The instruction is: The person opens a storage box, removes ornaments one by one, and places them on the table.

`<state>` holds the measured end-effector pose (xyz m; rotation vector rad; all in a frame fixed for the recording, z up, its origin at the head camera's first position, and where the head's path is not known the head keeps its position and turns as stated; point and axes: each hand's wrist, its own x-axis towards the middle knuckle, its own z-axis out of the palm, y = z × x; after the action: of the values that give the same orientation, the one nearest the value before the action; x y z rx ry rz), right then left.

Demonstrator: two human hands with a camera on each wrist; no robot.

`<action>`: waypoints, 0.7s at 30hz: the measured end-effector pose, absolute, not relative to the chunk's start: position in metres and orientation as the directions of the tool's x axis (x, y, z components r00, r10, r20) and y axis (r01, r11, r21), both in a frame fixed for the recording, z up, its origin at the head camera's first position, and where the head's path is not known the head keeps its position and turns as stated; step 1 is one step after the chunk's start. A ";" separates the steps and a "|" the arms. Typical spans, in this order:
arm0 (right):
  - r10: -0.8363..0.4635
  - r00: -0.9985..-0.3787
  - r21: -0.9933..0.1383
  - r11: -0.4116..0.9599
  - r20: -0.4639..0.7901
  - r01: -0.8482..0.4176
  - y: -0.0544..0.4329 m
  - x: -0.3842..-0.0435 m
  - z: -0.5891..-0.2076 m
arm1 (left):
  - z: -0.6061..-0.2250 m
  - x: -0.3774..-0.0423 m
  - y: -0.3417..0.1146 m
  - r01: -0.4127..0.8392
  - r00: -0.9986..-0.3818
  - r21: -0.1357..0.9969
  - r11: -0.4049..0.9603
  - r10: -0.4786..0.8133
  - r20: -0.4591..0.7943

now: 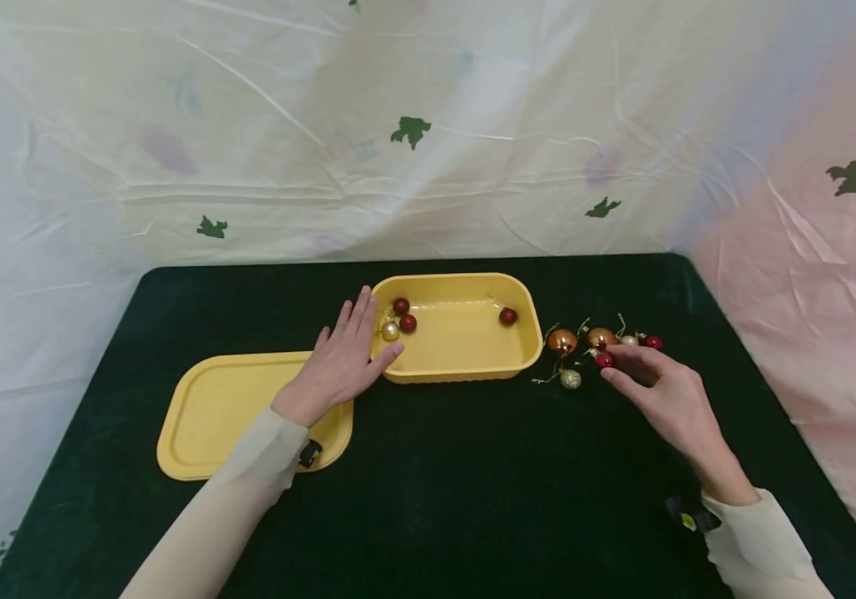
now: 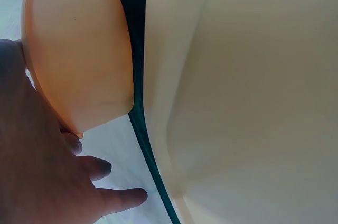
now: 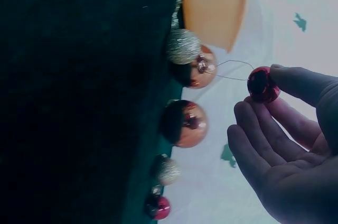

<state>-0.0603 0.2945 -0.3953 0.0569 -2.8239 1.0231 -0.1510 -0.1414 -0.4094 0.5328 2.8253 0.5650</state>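
Red bauble point(image 3: 263, 84) (glossy), pinched, between right fingers point(image 3: 293, 121)

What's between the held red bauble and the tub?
Head view: between red bauble and tub lie a copper bauble and, nearer the person, a glittery bauble.

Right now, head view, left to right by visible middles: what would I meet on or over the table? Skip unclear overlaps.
Yellow lid → left hand → yellow box → left copper bauble → right copper bauble → right hand.
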 end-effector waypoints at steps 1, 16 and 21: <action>0.006 -0.990 -0.631 0.771 0.141 -0.085 0.296 -0.060 -0.398 | -0.409 -0.151 -0.141 0.306 -0.912 0.407 0.861 0.388 -0.134; -0.050 -0.992 -0.604 0.789 0.115 -0.110 0.309 -0.069 -0.419 | -0.413 -0.152 -0.143 0.319 -0.910 0.412 0.853 0.398 -0.120; -0.053 -0.994 -0.587 0.804 0.093 -0.098 0.310 -0.071 -0.420 | -0.412 -0.151 -0.142 0.315 -0.909 0.416 0.853 0.397 -0.126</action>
<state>-0.0706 0.3104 -0.4205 0.1223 -2.9148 0.9546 -0.1511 -0.1423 -0.4124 0.5479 2.8221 0.5806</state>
